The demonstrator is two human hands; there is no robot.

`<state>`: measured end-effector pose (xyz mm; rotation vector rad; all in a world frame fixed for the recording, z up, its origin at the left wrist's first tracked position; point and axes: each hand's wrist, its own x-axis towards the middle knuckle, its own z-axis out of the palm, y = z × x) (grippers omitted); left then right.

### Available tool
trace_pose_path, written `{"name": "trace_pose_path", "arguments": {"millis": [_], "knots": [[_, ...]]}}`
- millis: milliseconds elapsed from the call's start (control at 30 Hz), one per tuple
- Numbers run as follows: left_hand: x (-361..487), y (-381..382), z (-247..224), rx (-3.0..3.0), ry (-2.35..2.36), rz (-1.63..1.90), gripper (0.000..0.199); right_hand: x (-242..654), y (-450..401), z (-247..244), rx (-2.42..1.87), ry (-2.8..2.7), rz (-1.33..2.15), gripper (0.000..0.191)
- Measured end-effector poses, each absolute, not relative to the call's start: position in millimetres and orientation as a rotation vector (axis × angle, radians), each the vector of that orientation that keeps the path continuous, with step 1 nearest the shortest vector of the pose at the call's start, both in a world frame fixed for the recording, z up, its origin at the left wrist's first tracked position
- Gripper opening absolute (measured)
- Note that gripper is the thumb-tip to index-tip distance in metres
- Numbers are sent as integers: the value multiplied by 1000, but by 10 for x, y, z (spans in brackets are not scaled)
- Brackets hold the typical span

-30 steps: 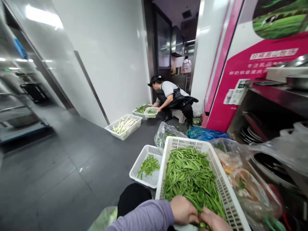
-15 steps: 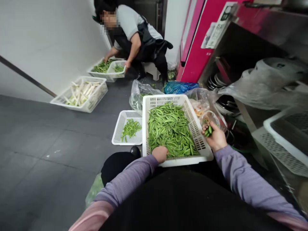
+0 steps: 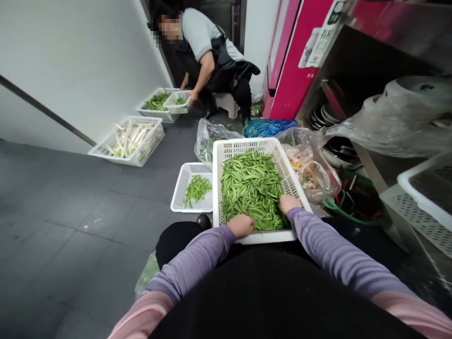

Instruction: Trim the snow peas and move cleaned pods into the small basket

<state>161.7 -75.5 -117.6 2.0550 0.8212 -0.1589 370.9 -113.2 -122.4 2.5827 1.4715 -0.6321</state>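
Note:
A large white slotted basket full of green pea pods is right in front of my body, at my lap. My left hand is closed over the pods by the basket's near edge, and what its fingers hold is hidden. At the right side of the same basket, my right hand reaches down into the pods with curled fingers. Whether it grips any pods is hidden from me. Beside the basket on the left, a smaller white basket holds a small heap of green pods.
A co-worker bends over baskets of greens at the back. Left of there stands a basket of white-stalked vegetables. Clear plastic bags and a green-rimmed container lie to the right, near a metal shelf.
My right hand, which held a few pods right of the basket, has moved left into the pods. My left hand stays near the front edge. The co-worker's hand has shifted off the greens.

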Motion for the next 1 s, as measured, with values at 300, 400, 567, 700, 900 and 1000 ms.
{"name": "trace_pose_path", "arguments": {"millis": [300, 400, 567, 700, 900, 1000], "knots": [[1716, -782, -1053, 1866, 792, 114, 18, 3719, -1376, -924, 2516, 1738, -255, 25], [1767, -768, -1013, 1702, 816, 117, 27, 3552, -1391, -864, 2439, 1977, -320, 23], [1789, -745, -928, 1314, 759, 262, 9, 3269, -1402, -776, 2333, 2039, -385, 25], [1785, -769, -852, 1218, 781, 253, 7, 3174, -1403, -715, 2305, 2028, -387, 28], [1759, -817, -798, 1047, 853, 268, 12, 3102, -1428, -733, 2312, 2062, -301, 16], [1735, -809, -807, 975, 840, 244, 13, 3090, -1450, -810, 2204, 2151, -200, 7]]}}
